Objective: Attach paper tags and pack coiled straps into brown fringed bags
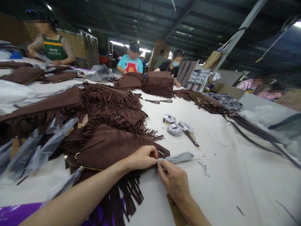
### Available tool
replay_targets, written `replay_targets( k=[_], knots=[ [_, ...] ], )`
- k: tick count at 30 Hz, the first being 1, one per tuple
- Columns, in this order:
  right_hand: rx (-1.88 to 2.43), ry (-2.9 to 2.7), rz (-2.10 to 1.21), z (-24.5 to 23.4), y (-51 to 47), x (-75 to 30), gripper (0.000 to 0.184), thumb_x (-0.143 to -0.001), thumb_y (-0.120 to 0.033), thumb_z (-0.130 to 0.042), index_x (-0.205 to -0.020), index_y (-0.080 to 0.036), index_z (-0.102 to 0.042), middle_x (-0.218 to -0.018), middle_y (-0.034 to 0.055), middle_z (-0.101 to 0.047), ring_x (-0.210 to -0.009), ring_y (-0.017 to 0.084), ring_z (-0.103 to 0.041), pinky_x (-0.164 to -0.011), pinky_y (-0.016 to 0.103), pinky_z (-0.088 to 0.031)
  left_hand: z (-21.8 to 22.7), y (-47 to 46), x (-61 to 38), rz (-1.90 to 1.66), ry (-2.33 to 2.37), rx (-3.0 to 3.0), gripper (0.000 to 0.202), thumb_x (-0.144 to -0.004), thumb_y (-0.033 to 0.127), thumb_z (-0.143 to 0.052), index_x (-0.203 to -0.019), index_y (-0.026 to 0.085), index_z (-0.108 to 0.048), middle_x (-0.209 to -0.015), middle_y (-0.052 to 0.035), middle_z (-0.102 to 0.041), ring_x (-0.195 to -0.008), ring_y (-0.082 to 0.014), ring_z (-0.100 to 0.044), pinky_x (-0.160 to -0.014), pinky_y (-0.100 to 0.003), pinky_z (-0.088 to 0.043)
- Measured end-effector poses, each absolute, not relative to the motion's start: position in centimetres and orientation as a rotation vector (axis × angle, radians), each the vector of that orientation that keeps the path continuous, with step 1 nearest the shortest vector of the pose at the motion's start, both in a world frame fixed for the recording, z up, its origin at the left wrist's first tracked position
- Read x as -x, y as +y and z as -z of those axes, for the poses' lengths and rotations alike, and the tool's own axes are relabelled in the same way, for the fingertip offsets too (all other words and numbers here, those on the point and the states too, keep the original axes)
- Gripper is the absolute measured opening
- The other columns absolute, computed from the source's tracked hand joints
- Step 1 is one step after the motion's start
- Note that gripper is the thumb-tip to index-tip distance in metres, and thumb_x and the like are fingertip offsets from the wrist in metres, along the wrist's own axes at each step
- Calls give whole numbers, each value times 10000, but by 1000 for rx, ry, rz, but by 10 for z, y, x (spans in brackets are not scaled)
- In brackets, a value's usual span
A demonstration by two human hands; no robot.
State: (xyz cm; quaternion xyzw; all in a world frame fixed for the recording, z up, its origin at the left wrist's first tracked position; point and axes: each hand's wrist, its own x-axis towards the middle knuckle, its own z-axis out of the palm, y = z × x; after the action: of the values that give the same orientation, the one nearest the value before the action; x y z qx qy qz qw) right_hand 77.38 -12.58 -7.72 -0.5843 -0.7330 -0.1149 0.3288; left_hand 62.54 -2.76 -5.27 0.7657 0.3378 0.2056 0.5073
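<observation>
A brown suede fringed bag (113,146) lies in front of me with its zipped edge towards me. At its right corner my left hand (143,157) is closed in a pinch, its forearm crossing over the bag. My right hand (175,180) pinches the near end of a wrist strap wrapped in clear plastic (181,157), right up against the left fingertips. The small part between the fingers is mostly hidden. Another plastic-wrapped piece (64,183) hangs from the zip at the bag's left end. A brown card tag (175,210) shows below my right wrist.
More fringed bags (110,100) are piled behind and left. Coiled, wrapped straps with gold clasps (175,129) lie on the white table (223,175) to the right. Long dark straps (254,135) trail off a stack at the right edge. Several co-workers (131,62) stand around the table.
</observation>
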Motion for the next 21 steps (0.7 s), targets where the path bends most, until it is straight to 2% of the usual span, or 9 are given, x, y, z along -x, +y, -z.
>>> replay_targets(
  k=[5, 9, 14, 18, 21],
  knots=[
    [1533, -1917, 230, 81, -126, -774, 342, -984, -289, -405, -660, -205, -474, -528, -57, -486, -447, 93, -468, -506, 246, -290, 48, -27, -623, -455, 793, -1860, 244, -639, 99, -497, -781, 130, -694, -757, -16, -673, -736, -152, -603, -642, -211, -443],
    [1530, -1925, 188, 85, -128, -776, 331, -995, -304, -393, -700, -206, -507, -546, -52, -516, -465, 100, -508, -508, 237, -307, 46, -27, -621, -430, 784, -1865, 316, -663, 57, -485, -835, 115, -743, -801, -32, -721, -774, -157, -640, -717, -215, -472],
    [1514, -1938, 141, 89, -129, -777, 308, -988, -286, -398, -734, -203, -552, -565, -45, -551, -478, 104, -545, -511, 235, -322, 47, -33, -620, -486, 755, -1957, 235, -722, 110, -582, -867, 138, -765, -835, -36, -746, -801, -162, -662, -744, -212, -478],
    [1535, -1932, 100, 92, -130, -777, 280, -972, -276, -408, -754, -203, -568, -574, -37, -556, -485, 121, -546, -507, 253, -320, 49, -41, -623, -562, 772, -2138, 241, -741, 65, -541, -831, 158, -744, -809, -31, -732, -768, -153, -644, -728, -215, -457],
    [1502, -1916, -73, 88, -130, -779, 240, -950, -267, -426, -784, -204, -587, -641, -15, -600, -558, 138, -577, -543, 249, -365, 49, -44, -624, -663, 785, -2203, 259, -761, 46, -487, -871, 153, -696, -805, -33, -697, -731, -147, -606, -693, -224, -430]
  ],
)
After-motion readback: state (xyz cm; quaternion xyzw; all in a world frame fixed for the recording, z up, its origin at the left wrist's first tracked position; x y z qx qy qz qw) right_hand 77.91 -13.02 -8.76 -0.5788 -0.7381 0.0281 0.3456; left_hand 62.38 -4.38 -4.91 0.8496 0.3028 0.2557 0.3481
